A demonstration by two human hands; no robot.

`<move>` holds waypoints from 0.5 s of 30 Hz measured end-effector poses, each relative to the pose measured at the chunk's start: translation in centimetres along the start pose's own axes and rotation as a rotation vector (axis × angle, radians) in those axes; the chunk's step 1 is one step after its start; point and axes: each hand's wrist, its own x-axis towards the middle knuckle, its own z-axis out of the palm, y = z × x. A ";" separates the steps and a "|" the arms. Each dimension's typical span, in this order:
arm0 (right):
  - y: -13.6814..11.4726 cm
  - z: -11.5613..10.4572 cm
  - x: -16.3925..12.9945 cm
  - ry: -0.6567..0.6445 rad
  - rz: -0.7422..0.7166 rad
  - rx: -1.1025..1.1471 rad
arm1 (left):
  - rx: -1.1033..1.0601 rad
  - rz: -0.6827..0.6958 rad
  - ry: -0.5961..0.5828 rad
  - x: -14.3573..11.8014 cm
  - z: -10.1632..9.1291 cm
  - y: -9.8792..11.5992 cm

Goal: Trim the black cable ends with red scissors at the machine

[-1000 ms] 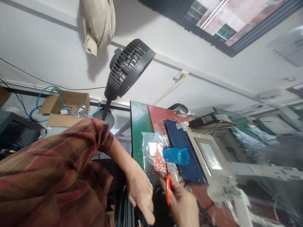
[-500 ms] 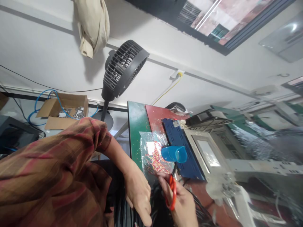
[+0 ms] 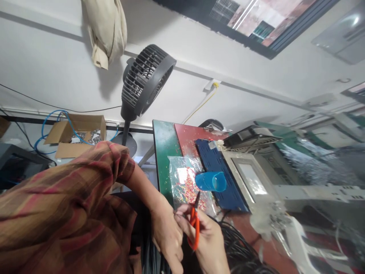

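Note:
My right hand [image 3: 209, 243] is closed on small orange-handled snips [image 3: 194, 228], their blades pointing toward a blue plastic cup [image 3: 211, 181] lying on its side. My left hand [image 3: 167, 236] is pressed against the right one, fingers curled downward over a bundle of black cables [image 3: 239, 247]. A thin dark wire end shows between the two hands; which hand pinches it is unclear. Just beyond the snips lies a clear plastic bag [image 3: 184, 179] holding tiny red and yellow bits.
A green and red table [image 3: 163, 148] carries a blue perforated panel [image 3: 219, 171] and a grey machine with a screen [image 3: 251, 180]. A black fan [image 3: 145, 82], an open cardboard box [image 3: 76, 131] with blue cable and a hanging cloth [image 3: 105, 30] are beyond.
My right hand has brought the snips left and nearer to my left hand; the two hands now touch. The view has shifted slightly.

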 end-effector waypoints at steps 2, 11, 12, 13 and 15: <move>-0.1 0.3 -0.1 0.059 0.053 0.116 | 0.093 -0.023 0.032 0.1 0.7 0.5; 0.0 -0.7 -0.6 0.187 0.103 0.118 | 0.428 -0.212 0.253 0.4 3.4 1.4; 0.0 -0.6 -0.6 0.177 0.105 0.098 | 0.342 -0.177 0.240 0.4 3.2 1.1; -0.1 -0.4 -0.7 0.168 0.104 0.082 | 0.243 -0.142 0.225 0.3 2.9 0.9; -0.2 -0.1 -0.7 0.147 0.099 0.057 | 0.070 -0.092 0.194 0.3 2.2 0.6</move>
